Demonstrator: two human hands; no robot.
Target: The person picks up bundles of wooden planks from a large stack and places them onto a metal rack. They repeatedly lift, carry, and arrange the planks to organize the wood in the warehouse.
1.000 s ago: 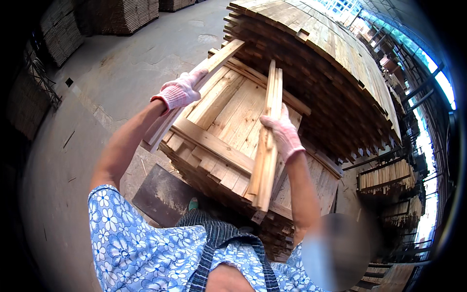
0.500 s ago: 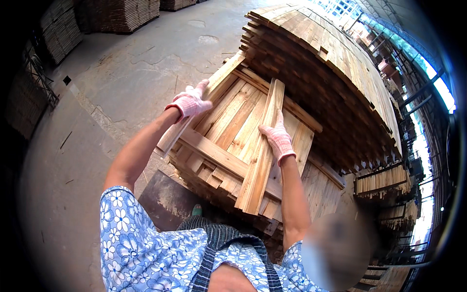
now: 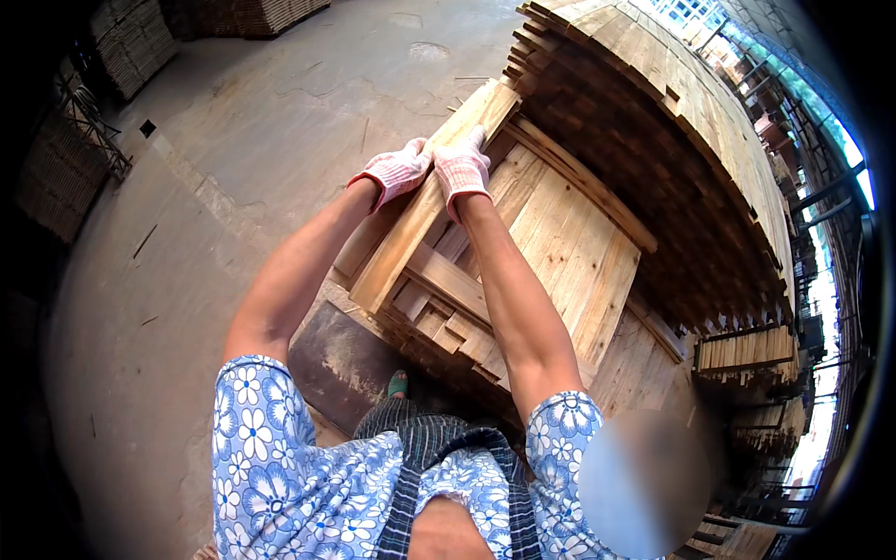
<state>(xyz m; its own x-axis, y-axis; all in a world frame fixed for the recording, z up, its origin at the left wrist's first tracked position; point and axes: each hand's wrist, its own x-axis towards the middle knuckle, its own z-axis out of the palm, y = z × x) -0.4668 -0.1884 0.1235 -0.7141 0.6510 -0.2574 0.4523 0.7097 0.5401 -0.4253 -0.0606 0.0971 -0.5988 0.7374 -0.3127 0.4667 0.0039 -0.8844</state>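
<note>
A long wooden board (image 3: 401,245) lies slantwise along the left side of a low stack of planks (image 3: 571,229). My left hand (image 3: 396,174), in a pink and white knitted glove, is closed round the board's left edge. On its right edge sits my right hand (image 3: 461,170), gloved alike, with the thumb stretched along the top. The two hands are almost side by side. Beneath the board, crosswise strips lie over the planks: a near strip (image 3: 450,282) and a far strip (image 3: 586,187). My fingertips are hidden behind the wood.
Behind the low stack rises a tall lumber pile (image 3: 653,140) with jutting board ends. A dark panel (image 3: 350,359) lies on the concrete floor (image 3: 187,280) by my foot. More lumber stacks (image 3: 131,47) stand at the far left, with others (image 3: 747,350) at the right.
My right hand has carried the board from the middle of the stack leftward to beside my left hand. The view has shifted slightly, and more planks are uncovered in the middle.
</note>
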